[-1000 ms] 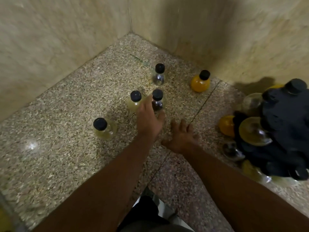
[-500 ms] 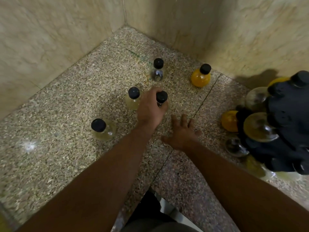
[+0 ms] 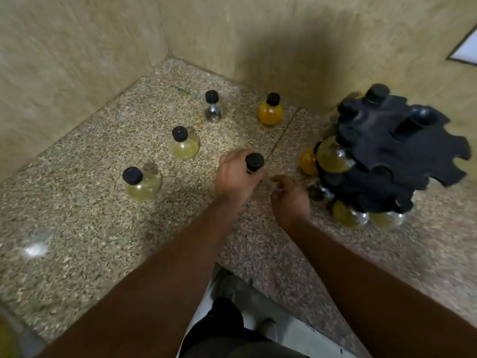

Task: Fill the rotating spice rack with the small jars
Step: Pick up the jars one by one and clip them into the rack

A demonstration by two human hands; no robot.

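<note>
My left hand [image 3: 236, 177] is closed around a small dark jar [image 3: 254, 162]; only its black cap and neck show above my fingers. My right hand [image 3: 290, 197] hovers just right of it with fingers loosely curled and nothing in it. The black rotating spice rack [image 3: 395, 151] stands at the right and holds several round jars. Loose on the counter are two pale yellow jars [image 3: 184, 143] [image 3: 140, 183], a clear jar [image 3: 213, 107] and an orange jar [image 3: 271, 111].
The speckled stone counter [image 3: 90, 228] sits in a corner between two beige walls [image 3: 64, 47]. Its front edge runs below my forearms, with the floor and my foot beneath. A white panel [image 3: 467, 51] shows on the right wall.
My left hand closed on the dark jar, lifted it and carried it right toward the rack. My right hand rose off the counter and curled. The camera view swung right.
</note>
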